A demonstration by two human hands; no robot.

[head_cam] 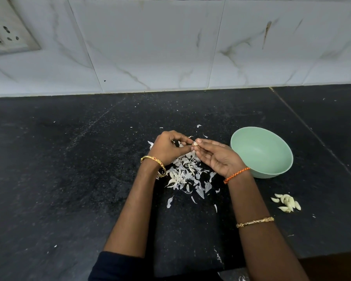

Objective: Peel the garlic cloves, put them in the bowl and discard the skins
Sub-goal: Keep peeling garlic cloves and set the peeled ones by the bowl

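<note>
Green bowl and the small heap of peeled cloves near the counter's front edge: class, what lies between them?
In the head view, only bare black counter separates the green bowl from the peeled cloves.

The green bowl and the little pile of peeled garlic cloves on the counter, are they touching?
Apart. The head view shows bare black counter between the green bowl and the peeled garlic cloves, which lie nearer the person.
</note>
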